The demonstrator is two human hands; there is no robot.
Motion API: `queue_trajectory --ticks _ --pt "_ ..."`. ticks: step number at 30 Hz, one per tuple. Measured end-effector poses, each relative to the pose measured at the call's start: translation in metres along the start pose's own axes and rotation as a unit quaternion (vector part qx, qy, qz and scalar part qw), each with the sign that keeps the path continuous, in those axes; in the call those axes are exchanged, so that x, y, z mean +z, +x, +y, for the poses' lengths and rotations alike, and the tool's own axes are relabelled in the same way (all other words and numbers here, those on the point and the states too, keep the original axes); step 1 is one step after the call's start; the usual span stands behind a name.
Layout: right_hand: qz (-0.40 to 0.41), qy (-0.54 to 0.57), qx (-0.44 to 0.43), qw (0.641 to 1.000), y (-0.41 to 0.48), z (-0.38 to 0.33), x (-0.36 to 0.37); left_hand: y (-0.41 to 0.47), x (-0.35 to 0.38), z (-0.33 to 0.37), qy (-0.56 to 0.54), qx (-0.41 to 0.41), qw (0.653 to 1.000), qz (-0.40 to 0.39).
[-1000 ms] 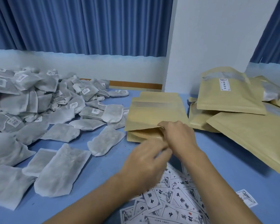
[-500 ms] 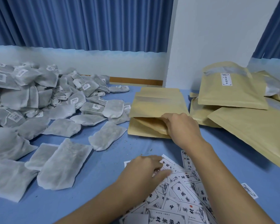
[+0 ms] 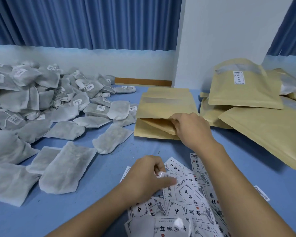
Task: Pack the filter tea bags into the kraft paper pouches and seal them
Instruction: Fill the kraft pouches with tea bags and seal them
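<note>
Pouch pick in progress, batch looks early-to-mid.
R hand (image 3: 191,129) grips edge of one kraft pouch (image 3: 159,125), tilted partway out of the flat empty stack (image 3: 166,105) mid-table. L hand (image 3: 149,175) on the label sheets (image 3: 193,197) nearest me, fingers curled, blurred; can't tell if it's holding one. Done, by looks: several plump pouches (image 3: 244,96) at right, one w/ label on. Left: big tea bag pile (image 3: 41,103) on the left side, all loose; this pouch not yet opened, filled or sealed.
</note>
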State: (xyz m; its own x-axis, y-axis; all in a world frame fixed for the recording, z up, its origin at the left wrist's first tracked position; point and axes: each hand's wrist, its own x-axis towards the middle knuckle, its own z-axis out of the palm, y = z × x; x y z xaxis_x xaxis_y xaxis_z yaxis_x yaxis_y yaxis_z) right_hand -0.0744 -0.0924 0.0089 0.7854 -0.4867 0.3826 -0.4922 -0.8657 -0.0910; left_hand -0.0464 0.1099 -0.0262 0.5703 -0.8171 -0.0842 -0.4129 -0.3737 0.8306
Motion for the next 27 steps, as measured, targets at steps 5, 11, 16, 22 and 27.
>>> queue_trajectory --ticks 5,11,16,22,27 --pt "-0.005 0.003 0.002 1.0 0.001 0.0 -0.001 0.009 -0.012 0.002 -0.164 -0.01 0.985 0.051" --pt "-0.002 0.007 0.001 1.0 0.002 0.001 -0.004 0.013 -0.021 0.012 -0.143 0.038 0.974 0.173" --pt "0.004 -0.001 -0.006 1.0 0.0 -0.001 -0.007 0.019 -0.021 0.026 -0.327 -0.049 0.92 0.211" --pt "-0.015 -0.04 -0.016 0.999 0.001 -0.01 -0.012 0.032 -0.012 0.05 -0.472 -0.115 0.85 0.206" --pt "-0.016 -0.064 -0.047 0.997 -0.003 -0.016 -0.021 0.043 -0.021 0.067 -0.606 -0.124 0.754 0.22"
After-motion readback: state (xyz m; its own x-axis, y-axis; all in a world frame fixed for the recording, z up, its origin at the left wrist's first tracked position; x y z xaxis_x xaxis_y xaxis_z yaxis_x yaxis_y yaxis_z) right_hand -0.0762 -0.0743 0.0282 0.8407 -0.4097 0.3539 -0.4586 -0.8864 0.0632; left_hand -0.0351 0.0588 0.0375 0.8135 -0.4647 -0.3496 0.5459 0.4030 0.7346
